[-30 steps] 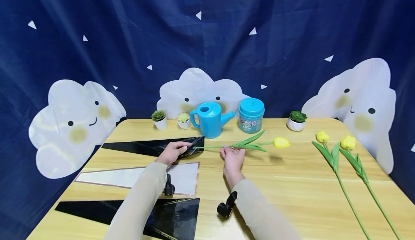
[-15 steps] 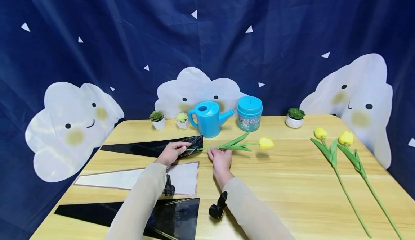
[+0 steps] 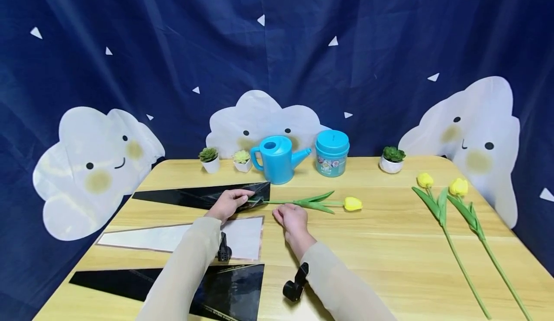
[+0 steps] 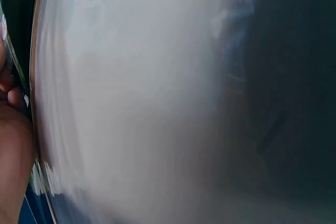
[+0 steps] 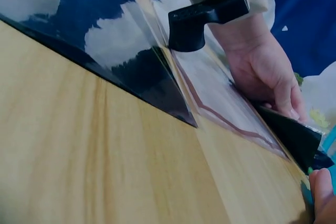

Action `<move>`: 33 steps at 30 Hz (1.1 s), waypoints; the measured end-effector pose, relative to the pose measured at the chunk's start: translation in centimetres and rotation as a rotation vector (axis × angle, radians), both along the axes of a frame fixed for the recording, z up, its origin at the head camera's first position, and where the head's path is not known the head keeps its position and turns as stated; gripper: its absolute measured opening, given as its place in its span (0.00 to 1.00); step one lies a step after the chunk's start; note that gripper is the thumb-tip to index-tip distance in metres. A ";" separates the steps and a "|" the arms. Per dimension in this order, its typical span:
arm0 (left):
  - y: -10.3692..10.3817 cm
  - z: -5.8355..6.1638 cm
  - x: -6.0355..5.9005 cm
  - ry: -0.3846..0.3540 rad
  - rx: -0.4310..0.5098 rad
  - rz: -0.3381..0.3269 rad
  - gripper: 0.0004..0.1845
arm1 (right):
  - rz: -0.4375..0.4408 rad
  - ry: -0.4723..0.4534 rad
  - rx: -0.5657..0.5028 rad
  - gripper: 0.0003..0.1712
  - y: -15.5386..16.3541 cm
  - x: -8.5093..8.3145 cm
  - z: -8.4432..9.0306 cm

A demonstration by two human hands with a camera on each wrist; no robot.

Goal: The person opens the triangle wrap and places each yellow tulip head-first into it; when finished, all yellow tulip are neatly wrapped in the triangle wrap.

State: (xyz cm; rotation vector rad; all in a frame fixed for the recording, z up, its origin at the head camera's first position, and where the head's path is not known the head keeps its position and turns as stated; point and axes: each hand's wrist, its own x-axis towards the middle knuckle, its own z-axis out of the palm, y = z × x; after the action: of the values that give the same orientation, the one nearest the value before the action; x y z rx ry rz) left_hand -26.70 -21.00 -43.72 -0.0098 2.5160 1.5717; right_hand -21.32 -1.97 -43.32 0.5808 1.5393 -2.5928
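Nearest us, our right hand [image 3: 292, 216] rests on the tabletop [image 3: 381, 244] with fingers relaxed, having let go of the tulip [image 3: 309, 202] it held a second ago. Just beyond, the tulip now lies flat, its stem end tucked in the black sleeve [image 3: 203, 196], whose lifted edge our left hand [image 3: 228, 202] pinches as before.

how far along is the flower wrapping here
Early on. Done: one tulip lies on the table with its stem end at the open mouth of the black sleeve. In hand: the left hand grips that sleeve's edge, and the right hand rests beside the stem. Left: two tulips lie apart unwrapped; a white sleeve and another black one lie unused.
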 end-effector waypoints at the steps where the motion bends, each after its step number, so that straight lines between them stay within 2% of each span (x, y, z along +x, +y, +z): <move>1: 0.0 0.0 0.0 0.000 -0.003 0.001 0.15 | 0.004 0.000 -0.007 0.22 0.1 0.1 0.1; 6: 0.3 -0.1 0.1 -0.021 -0.010 -0.005 0.15 | 0.021 0.036 -0.011 0.24 1.5 -0.1 0.6; 11: 0.5 -0.1 0.2 -0.025 -0.026 -0.002 0.15 | 0.057 0.090 0.045 0.21 3.8 -0.9 1.3; 17: 0.4 0.3 0.3 0.010 -0.056 -0.006 0.15 | 0.138 0.168 0.134 0.17 6.8 -2.2 1.5; 20: 0.4 0.3 0.2 0.002 -0.053 -0.004 0.15 | 0.217 0.245 0.198 0.17 8.4 -2.6 1.4; 25: 0.5 0.1 0.2 0.023 -0.078 -0.007 0.14 | 0.370 0.427 0.425 0.19 11.3 -3.1 1.1; 29: 0.6 0.0 0.2 0.034 -0.090 -0.022 0.14 | 0.443 0.553 0.670 0.17 13.1 -3.6 1.1; 33: 0.5 0.0 0.3 0.036 -0.088 -0.009 0.14 | 0.536 0.673 0.949 0.16 13.5 -4.1 1.4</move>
State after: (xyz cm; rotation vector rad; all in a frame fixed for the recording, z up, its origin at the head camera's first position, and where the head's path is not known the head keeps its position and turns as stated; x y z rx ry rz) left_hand -26.45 -20.46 -43.68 0.0184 2.6075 1.4699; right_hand -25.42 11.57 -41.90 -0.7006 2.6215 -1.5894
